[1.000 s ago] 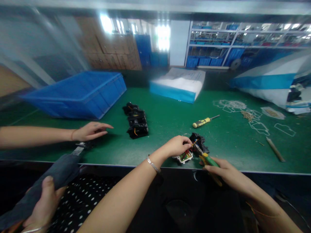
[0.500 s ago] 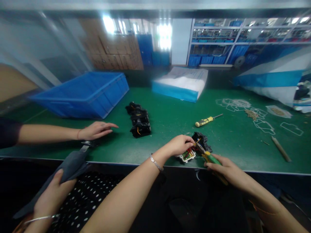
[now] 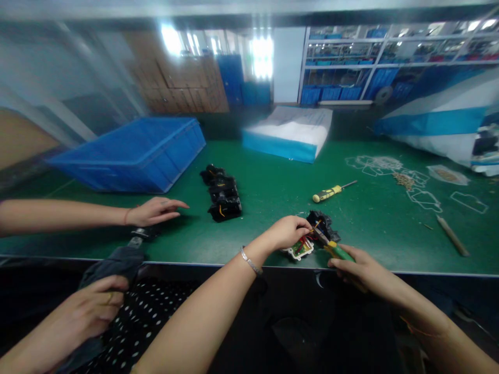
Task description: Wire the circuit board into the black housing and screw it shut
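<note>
My left hand (image 3: 290, 231) pinches a thin yellow wire (image 3: 311, 230) that runs to a black plastic housing (image 3: 325, 224). In my right hand (image 3: 356, 267) are pliers (image 3: 334, 248) with green and yellow handles, their jaws at the wire near my left fingertips. Below my left hand lies a green circuit board in a white-edged frame (image 3: 301, 250), with red wires on it. The board sits close to the table's front edge, partly covered by my fingers.
A yellow screwdriver (image 3: 327, 194), black housings (image 3: 222, 193), a blue bin (image 3: 140, 156), clear gaskets (image 3: 374, 165), small screws (image 3: 404, 181) and a rod (image 3: 452, 236) are on the green table. At left, a co-worker's hands (image 3: 156, 210) work with a cloth-wrapped tool (image 3: 117, 265).
My hands and the pliers stay nearly in place at the wire. The co-worker's lower hand has shifted up and right along the cloth-wrapped tool.
</note>
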{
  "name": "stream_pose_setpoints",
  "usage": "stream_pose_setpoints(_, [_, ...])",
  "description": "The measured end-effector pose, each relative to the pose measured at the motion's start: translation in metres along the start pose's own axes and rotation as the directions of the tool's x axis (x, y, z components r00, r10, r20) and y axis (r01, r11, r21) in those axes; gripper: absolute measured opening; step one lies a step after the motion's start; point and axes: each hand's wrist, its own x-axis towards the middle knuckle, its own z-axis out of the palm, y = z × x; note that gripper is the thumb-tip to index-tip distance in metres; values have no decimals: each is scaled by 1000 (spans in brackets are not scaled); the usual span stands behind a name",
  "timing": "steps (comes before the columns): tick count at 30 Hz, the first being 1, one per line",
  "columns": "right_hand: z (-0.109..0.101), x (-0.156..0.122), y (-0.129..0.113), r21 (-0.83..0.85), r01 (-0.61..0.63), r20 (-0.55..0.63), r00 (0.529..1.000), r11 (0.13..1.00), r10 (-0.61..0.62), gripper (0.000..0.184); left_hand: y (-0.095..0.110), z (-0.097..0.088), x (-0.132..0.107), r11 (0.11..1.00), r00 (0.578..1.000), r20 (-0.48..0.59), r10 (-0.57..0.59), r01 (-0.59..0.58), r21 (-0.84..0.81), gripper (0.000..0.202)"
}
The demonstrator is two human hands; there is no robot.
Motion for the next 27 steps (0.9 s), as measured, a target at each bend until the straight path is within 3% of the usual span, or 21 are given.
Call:
stream_pose_setpoints(3, [3,4,6,-77,40,-34,999,996,-42,36,-1,1,0,1000,1000,-12,2,-1,12,26])
stream_pose_setpoints(9, [12,4,8,-279,139,-166,968,950,-191,40,0,-2,-2,999,999,-16,32,-32,-26,25])
stream_pose_setpoints(21, [12,-12,9,-285,239,-191,935,928,-300,47,0,-9,-7,984,1000,19,-4,7,-177,28])
stream_pose_setpoints(24, [-10,-14,14,-359,183,-387,863,915,-324,52,-2,-10,-10,986,999,-18,-39,36,-163,31])
stream_pose_setpoints(27, [-47,0,31,-560,24,-567,717,828,-405,61,-3,-10,-13,991,997,-48,-60,53,-126,32])
